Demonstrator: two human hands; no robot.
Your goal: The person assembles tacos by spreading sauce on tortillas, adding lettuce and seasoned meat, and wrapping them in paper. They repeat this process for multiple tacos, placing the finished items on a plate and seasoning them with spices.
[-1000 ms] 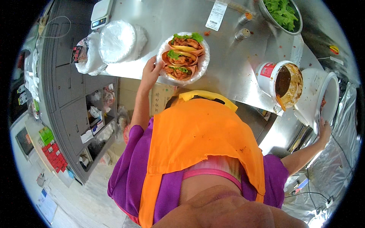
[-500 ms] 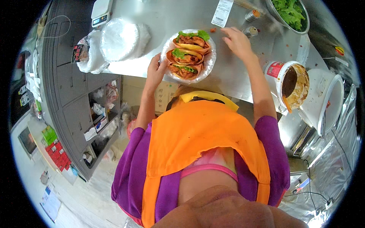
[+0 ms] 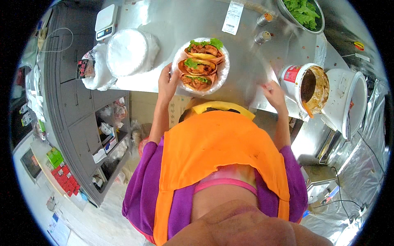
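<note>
A round plate wrapped in clear plastic [image 3: 224,76] sits near the counter's front edge. On it stand three filled flatbread wraps, the far wrap [image 3: 204,49], the middle wrap [image 3: 200,66] and the near wrap [image 3: 197,82], each holding browned meat and green lettuce in a paper sleeve. My left hand [image 3: 167,83] grips the plate's left rim, its thumb by the near wraps. My right hand [image 3: 274,95] is over the counter's front edge, right of the plate and left of the sauce bucket [image 3: 292,84]. Motion smears its fingers, and whether they hold anything is unclear.
Plastic-covered plates [image 3: 127,53] are stacked at the left beside a white scale [image 3: 106,22]. A paper slip [image 3: 232,18], two shakers [image 3: 262,37] and a bowl of lettuce [image 3: 303,14] lie farther back. A white tub [image 3: 342,104] stands right of the bucket.
My right hand has come back from beside the shakers toward the counter's front edge, nearer the bucket. My left hand stays at the plate's left rim. The whole view has shifted slightly.
</note>
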